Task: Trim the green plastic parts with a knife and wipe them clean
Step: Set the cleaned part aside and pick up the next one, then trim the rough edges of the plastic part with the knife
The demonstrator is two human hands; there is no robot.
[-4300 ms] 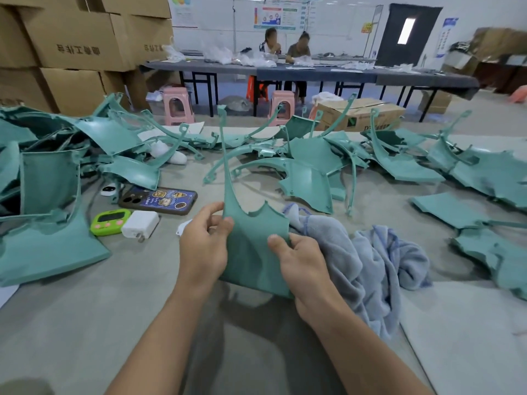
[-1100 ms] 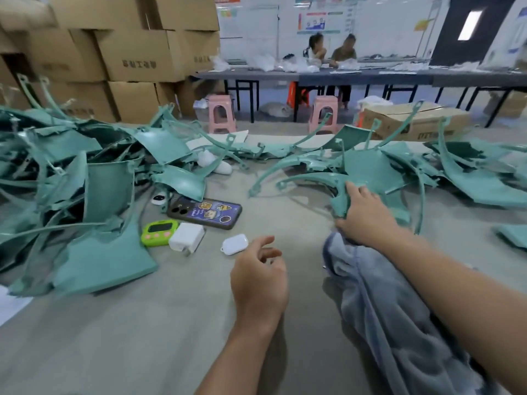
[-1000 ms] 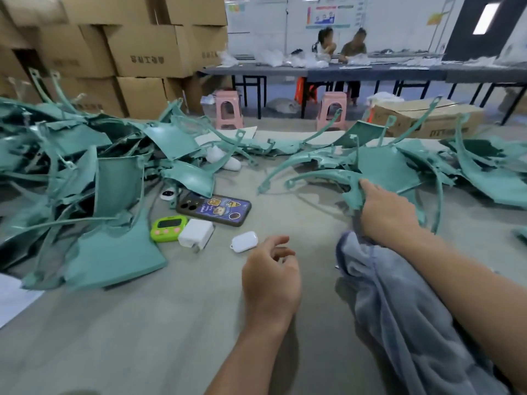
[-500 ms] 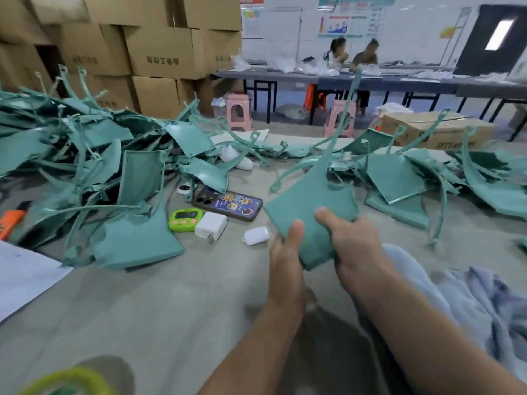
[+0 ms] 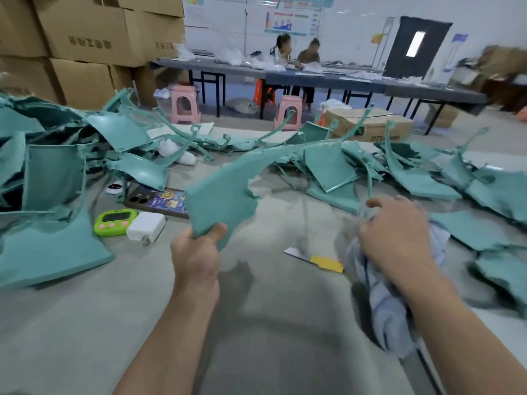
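Two hands at work: your left hand grips the green plastic part aloft, your right hand clutches the blue cloth.

**Bare hands, bare forearms**

Only the person's two arms come into the head view. The left hand and the right hand are bare, and mostly their backs and knuckles show. The left forearm and the right forearm are uncovered skin from the wrist down to the picture's lower edge, which cuts them off. Both forearms look smooth and lean. The right hand's fingertips are slightly blurred.
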